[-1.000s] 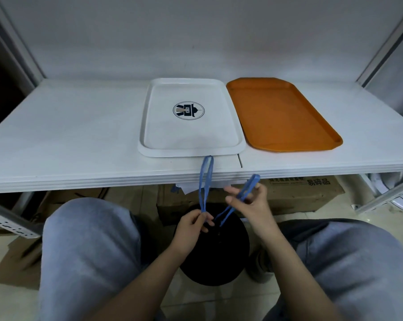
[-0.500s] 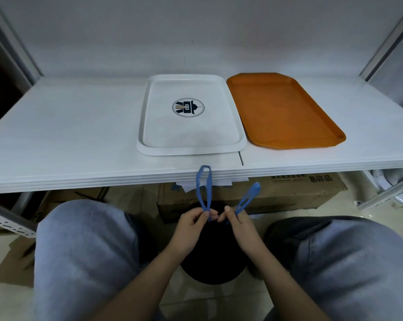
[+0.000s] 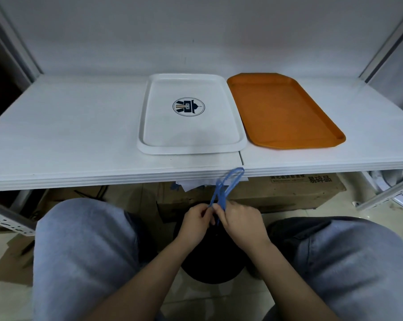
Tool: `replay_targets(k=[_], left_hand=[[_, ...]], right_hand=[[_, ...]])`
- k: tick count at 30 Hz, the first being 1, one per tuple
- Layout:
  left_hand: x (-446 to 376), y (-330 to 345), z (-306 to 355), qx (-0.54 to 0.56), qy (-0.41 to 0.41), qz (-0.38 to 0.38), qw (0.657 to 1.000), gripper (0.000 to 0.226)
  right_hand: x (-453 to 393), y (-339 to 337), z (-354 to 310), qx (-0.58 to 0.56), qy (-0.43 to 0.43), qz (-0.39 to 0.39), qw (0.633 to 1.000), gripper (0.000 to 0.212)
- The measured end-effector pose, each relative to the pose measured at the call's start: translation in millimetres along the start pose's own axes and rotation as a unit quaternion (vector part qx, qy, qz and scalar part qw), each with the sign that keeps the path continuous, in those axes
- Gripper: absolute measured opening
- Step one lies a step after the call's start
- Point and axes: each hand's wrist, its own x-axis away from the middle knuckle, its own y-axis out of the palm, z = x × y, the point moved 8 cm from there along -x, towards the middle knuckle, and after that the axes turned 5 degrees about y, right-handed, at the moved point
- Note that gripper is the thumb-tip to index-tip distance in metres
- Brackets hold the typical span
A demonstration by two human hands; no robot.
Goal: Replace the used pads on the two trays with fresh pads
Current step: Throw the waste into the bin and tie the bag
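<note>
Both hands, left hand [image 3: 197, 220] and right hand [image 3: 238, 220], pinch blue drawstrings [image 3: 226, 186] over a black bag [image 3: 213, 262]; white tray [image 3: 191, 117] and orange tray [image 3: 281, 112] sit bare on the bench [image 3: 68, 126]. A slipped loop could undo the knot.

Light grey-blue trousers [image 3: 84, 246] on both legs, bare forearms, no sleeves, no rings on the hands.

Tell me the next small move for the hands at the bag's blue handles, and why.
Probably pull the two blue drawstring handles apart to cinch the knot: the left hand and right hand pinch them crossed above the black rubbish bag, while the white tray and orange tray sit bare.
</note>
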Motion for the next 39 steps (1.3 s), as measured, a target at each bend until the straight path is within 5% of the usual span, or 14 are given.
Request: replay_targets(k=[6,14,16,19,21,24,29,34,39], left_hand=[[8.7,11.4,8.4,0.006,0.008,-0.101,0.995,0.035],[14.3,13.8,12.9,-0.021,0.019,-0.171,0.985,0.017],[13.2,12.3,12.8,-0.032,0.022,-0.157,0.987,0.026],[9.9,9.3,14.0,-0.027,0.011,-0.142,0.989,0.039],[8.8,9.0,13.9,-0.001,-0.002,-0.141,0.99,0.043],[7.0,5.6,9.1,0.05,-0.041,-0.135,0.989,0.046],[6.8,-1.9,4.2,0.062,-0.088,-0.144,0.984,0.044],[7.2,-7.2,-1.2,0.075,-0.099,-0.136,0.983,0.039],[8.0,-13.5,9.0,0.119,-0.069,-0.104,0.985,0.026]], right_hand=[[-8.4,5.5,-16.7,-0.009,-0.055,-0.087,0.995,0.041],[-20.6,11.8,-1.7,-0.158,0.073,-0.18,0.968,0.046],[-22.1,15.7,1.5,-0.208,0.093,-0.201,0.953,0.045],[-21.2,11.6,0.2,-0.339,0.08,-0.175,0.921,0.019],[-20.3,3.9,2.9,-0.401,0.052,-0.139,0.904,0.029],[-13.7,10.9,4.7,-0.268,-0.023,-0.168,0.948,0.052],[3.3,23.2,-0.3,-0.07,-0.151,-0.125,0.978,0.028],[6.1,15.4,14.2,-0.054,-0.105,-0.092,0.989,0.035],[9.4,29.1,32.8,-0.174,0.01,-0.233,0.957,0.032]])
